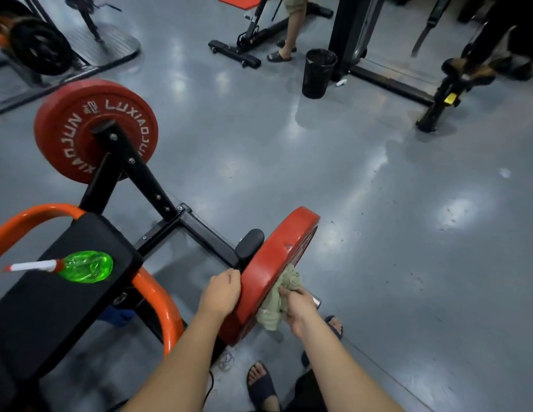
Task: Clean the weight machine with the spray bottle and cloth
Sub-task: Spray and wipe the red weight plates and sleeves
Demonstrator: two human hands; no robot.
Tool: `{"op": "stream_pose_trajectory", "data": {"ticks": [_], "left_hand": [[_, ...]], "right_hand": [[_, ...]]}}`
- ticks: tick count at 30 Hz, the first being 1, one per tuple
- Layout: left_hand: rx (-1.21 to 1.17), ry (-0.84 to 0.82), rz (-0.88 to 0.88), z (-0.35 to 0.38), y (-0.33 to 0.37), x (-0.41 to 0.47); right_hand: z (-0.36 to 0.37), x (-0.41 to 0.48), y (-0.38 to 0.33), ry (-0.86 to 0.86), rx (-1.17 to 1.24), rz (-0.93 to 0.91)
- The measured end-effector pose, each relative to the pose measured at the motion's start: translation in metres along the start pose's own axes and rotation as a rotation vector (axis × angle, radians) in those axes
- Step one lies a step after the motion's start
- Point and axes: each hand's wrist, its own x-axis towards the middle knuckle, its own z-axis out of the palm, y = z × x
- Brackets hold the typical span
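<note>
Both hands on red plate (271,263), cloth (278,298) partly hiding its face

spray bottle (87,266) on pad (51,292), left of near plate (274,257)

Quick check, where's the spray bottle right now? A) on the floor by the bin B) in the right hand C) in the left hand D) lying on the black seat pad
D: the green spray bottle lies on its side on the black seat pad, while the left hand holds the near red plate's rim and the right hand presses the cloth against it.
</note>
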Motion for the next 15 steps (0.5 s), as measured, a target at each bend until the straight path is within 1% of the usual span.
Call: {"op": "stream_pose_trajectory", "data": {"ticks": [2,3,6,7,8,10,12,15], "left_hand": [[0.053,0.037,0.009,-0.011,0.012,0.006],[0.042,0.074,0.015,-0.013,0.022,0.009],[-0.152,0.193,0.033,-0.012,0.068,0.016],[-0.182,0.175,0.031,-0.009,0.085,0.017],[-0.164,0.14,0.029,-0.002,0.099,0.016],[-0.033,0.108,0.043,0.009,0.122,0.014],[0.098,0.175,0.05,0.015,0.125,0.009],[0.132,0.242,0.048,0.017,0.128,0.013]], "right_hand": [[-0.007,0.001,-0.017,0.011,0.035,-0.039],[-0.011,0.002,-0.028,0.023,0.065,-0.074],[-0.015,-0.009,-0.055,0.052,0.187,-0.172],[-0.015,-0.014,-0.062,0.054,0.223,-0.189],[-0.017,-0.017,-0.064,0.046,0.223,-0.194],[-0.022,-0.024,-0.072,-0.006,0.218,-0.182],[-0.023,-0.023,-0.068,-0.097,0.157,-0.12],[-0.025,-0.01,-0.059,-0.188,0.082,-0.118]]}}
